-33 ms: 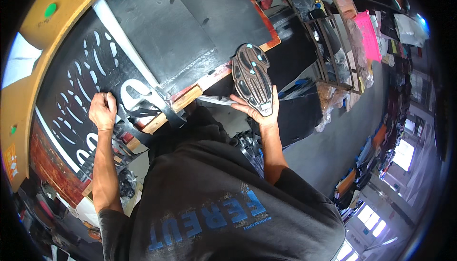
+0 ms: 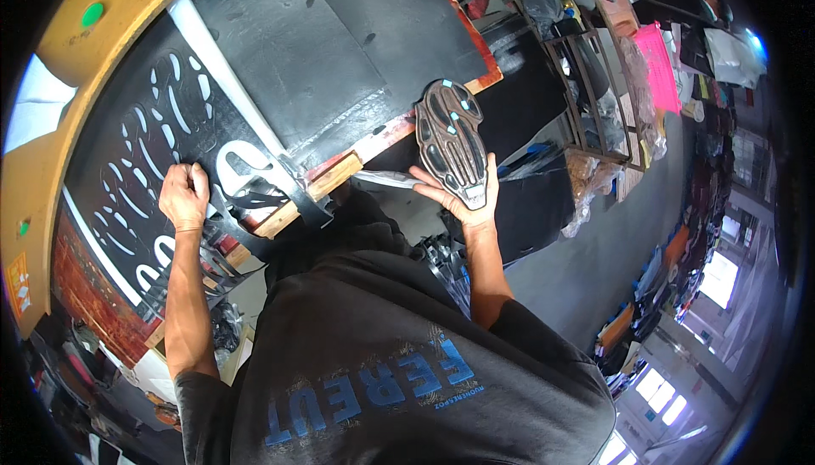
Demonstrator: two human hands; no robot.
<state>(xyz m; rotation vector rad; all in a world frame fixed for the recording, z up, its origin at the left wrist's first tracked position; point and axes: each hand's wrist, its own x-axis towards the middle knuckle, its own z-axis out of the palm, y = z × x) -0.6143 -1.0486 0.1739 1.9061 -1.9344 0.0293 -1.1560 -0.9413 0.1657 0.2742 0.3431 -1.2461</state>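
My right hand [image 2: 471,202] supports a shoe-sole-shaped cutting die [image 2: 450,138] by its narrow lower end, thumb at its right edge and fingers spread at its left. The die is dark brown metal with curved openings and small light-blue pieces. At the left, my left hand [image 2: 185,193] is closed over a black sheet [image 2: 110,147] with many curved cut-outs showing white beneath. What its curled fingers hold, if anything, is hidden. Beside that hand, black offcut strips [image 2: 255,198] hang over the table's wooden front edge [image 2: 318,189].
A large black sheet [image 2: 280,41] covers the table beyond my hands. A yellow machine frame [image 2: 102,49] with a green button [image 2: 92,14] curves round the left. At the right stand a metal rack [image 2: 586,66] with bagged items and a pink basket [image 2: 655,66].
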